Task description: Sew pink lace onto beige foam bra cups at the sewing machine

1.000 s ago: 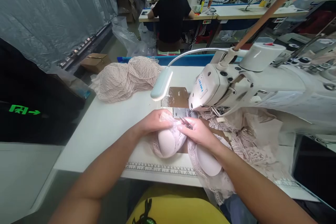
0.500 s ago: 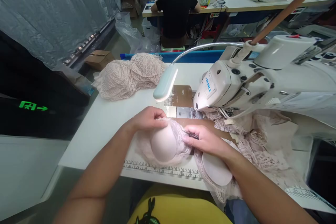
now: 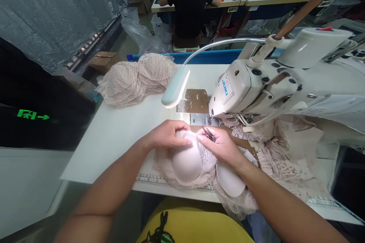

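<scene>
Your left hand (image 3: 168, 134) is closed in a pinch. Thumb and fingertips grip the upper edge of the padded cup (image 3: 186, 162), where the lace (image 3: 208, 157) wraps over it. Your right hand (image 3: 225, 147) meets it from 3 o'clock, fingertips pressed on the same lace edge. A small metal tool (image 3: 210, 133) is tucked under the forefinger; whether it is snips or tweezers cannot be told.

The cup lies smooth side up near the front edge of the table (image 3: 119, 136), its lace lying over the printed ruler (image 3: 159, 179). A second cup (image 3: 229, 180) sits just beside it at 4 o'clock.

Recommended handling, judged from this position:

1. Press the lace flat against the cup rim with the left thumb, so the two layers do not creep apart.
2. Point the tool tip away from the mesh; an open weave like this is likely to snag.
3. Work under the lamp (image 3: 174, 87), at 12 o'clock from your hands, where the edge is lit.
4. Hold the loose lace at 3 o'clock away from the machine head (image 3: 242, 87), which stands at 2 o'clock, near the hands but apart from them.

The pile of lace pieces (image 3: 137, 78) lies at 10 o'clock, well apart.
</scene>
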`<state>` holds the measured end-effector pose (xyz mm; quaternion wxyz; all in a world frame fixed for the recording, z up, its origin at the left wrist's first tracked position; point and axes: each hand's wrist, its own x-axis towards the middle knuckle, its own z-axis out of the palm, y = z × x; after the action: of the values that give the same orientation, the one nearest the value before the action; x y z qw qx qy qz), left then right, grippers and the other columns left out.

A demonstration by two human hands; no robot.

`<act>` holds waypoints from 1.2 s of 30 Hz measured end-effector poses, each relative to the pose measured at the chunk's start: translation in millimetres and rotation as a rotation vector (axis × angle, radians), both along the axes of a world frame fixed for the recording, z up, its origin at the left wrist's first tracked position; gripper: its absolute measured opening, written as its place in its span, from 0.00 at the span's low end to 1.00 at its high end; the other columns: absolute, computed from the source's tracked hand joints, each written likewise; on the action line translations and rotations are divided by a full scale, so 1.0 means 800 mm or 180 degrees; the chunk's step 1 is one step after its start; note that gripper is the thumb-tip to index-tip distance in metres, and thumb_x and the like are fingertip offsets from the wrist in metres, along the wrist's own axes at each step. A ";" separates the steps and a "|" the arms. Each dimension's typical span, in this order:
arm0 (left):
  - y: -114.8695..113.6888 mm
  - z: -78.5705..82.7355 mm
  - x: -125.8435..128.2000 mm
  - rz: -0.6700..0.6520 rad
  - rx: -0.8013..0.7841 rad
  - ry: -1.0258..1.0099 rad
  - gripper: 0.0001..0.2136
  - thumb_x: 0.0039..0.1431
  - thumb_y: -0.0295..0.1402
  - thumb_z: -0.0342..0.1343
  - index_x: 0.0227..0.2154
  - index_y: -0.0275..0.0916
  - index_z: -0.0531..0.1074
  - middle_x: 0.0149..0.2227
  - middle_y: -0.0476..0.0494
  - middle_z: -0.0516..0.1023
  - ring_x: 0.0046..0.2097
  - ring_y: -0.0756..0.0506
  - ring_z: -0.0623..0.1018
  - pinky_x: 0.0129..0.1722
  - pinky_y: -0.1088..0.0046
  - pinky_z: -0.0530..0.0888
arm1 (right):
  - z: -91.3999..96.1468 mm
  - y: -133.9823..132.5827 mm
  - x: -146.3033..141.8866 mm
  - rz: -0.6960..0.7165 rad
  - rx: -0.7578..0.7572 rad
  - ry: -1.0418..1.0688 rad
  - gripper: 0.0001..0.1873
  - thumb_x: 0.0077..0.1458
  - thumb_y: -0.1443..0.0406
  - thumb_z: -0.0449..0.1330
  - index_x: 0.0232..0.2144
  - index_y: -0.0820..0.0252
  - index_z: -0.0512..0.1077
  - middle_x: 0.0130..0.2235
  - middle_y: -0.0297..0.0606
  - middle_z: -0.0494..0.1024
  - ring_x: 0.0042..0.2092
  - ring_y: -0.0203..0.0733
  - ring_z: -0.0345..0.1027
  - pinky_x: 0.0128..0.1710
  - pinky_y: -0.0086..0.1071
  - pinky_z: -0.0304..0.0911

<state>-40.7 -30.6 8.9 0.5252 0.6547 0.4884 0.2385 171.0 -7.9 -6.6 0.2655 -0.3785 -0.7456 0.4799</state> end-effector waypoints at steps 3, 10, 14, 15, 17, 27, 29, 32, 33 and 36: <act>-0.003 -0.001 0.006 0.0198 -0.0004 0.0116 0.13 0.49 0.38 0.62 0.36 0.39 0.74 0.34 0.48 0.75 0.35 0.47 0.73 0.31 0.76 0.66 | 0.000 0.000 0.000 0.0047 0.0003 -0.0006 0.12 0.57 0.59 0.55 0.27 0.59 0.69 0.28 0.34 0.71 0.32 0.39 0.65 0.33 0.31 0.62; -0.004 -0.008 0.015 0.0239 -0.0297 -0.0231 0.08 0.54 0.37 0.57 0.28 0.36 0.72 0.30 0.49 0.74 0.33 0.49 0.72 0.30 0.78 0.66 | -0.004 0.002 0.005 0.0074 0.0015 0.0026 0.13 0.59 0.57 0.54 0.39 0.59 0.71 0.36 0.38 0.76 0.39 0.42 0.70 0.39 0.34 0.64; -0.003 -0.006 0.014 0.0149 -0.0451 -0.0384 0.09 0.55 0.35 0.56 0.35 0.37 0.76 0.36 0.46 0.77 0.38 0.46 0.75 0.35 0.75 0.69 | -0.009 0.010 0.018 0.0016 -0.0029 -0.0089 0.20 0.62 0.53 0.47 0.46 0.59 0.69 0.31 0.36 0.74 0.31 0.39 0.68 0.34 0.34 0.64; -0.002 -0.006 0.014 0.0148 -0.0493 -0.0404 0.10 0.55 0.35 0.56 0.37 0.37 0.76 0.36 0.46 0.78 0.38 0.46 0.75 0.36 0.74 0.70 | -0.008 0.011 0.021 0.0020 -0.0039 -0.0113 0.21 0.62 0.53 0.46 0.46 0.59 0.69 0.30 0.36 0.74 0.31 0.39 0.68 0.33 0.34 0.64; -0.002 -0.006 0.014 0.0198 -0.0590 -0.0465 0.10 0.54 0.36 0.57 0.37 0.36 0.77 0.35 0.45 0.78 0.37 0.46 0.76 0.35 0.74 0.70 | -0.006 0.014 0.026 0.0060 -0.0056 -0.0136 0.21 0.61 0.54 0.49 0.47 0.59 0.72 0.32 0.37 0.76 0.33 0.40 0.70 0.35 0.35 0.66; -0.002 -0.013 0.017 0.0410 -0.0713 -0.0607 0.13 0.51 0.40 0.61 0.32 0.34 0.78 0.30 0.45 0.77 0.33 0.47 0.74 0.32 0.75 0.69 | 0.009 0.012 0.019 0.0271 -0.0392 -0.0133 0.16 0.52 0.58 0.59 0.41 0.61 0.73 0.33 0.38 0.75 0.35 0.40 0.69 0.35 0.34 0.66; -0.002 -0.016 0.017 0.0409 -0.0789 -0.0638 0.14 0.50 0.41 0.62 0.33 0.34 0.78 0.29 0.45 0.77 0.32 0.48 0.74 0.31 0.75 0.69 | 0.012 0.010 0.016 0.0306 -0.0401 -0.0102 0.14 0.51 0.59 0.59 0.38 0.61 0.73 0.32 0.37 0.74 0.33 0.39 0.67 0.33 0.33 0.65; -0.002 -0.018 0.017 0.0384 -0.0859 -0.0676 0.13 0.50 0.40 0.63 0.32 0.34 0.78 0.27 0.47 0.75 0.30 0.49 0.72 0.30 0.76 0.67 | 0.015 0.008 0.012 0.0305 -0.0418 -0.0034 0.12 0.51 0.60 0.60 0.37 0.61 0.73 0.32 0.37 0.74 0.33 0.38 0.67 0.33 0.33 0.65; -0.002 -0.018 0.018 0.0362 -0.0857 -0.0684 0.12 0.50 0.39 0.63 0.32 0.34 0.78 0.26 0.48 0.74 0.30 0.50 0.71 0.29 0.77 0.66 | 0.015 0.008 0.011 0.0294 -0.0420 0.0000 0.12 0.51 0.60 0.60 0.36 0.61 0.73 0.32 0.37 0.74 0.33 0.39 0.68 0.33 0.33 0.65; -0.002 -0.016 0.019 0.0293 -0.0836 -0.0698 0.10 0.51 0.37 0.62 0.28 0.33 0.78 0.24 0.50 0.71 0.28 0.52 0.69 0.26 0.79 0.64 | 0.014 0.005 0.009 0.0258 -0.0371 0.0115 0.10 0.51 0.61 0.60 0.34 0.60 0.74 0.34 0.38 0.76 0.36 0.40 0.70 0.36 0.34 0.66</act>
<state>-25.4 -32.0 -4.1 0.6450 0.5275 0.4846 0.2664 177.9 -3.6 4.5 0.2368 -0.3541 -0.7262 0.5396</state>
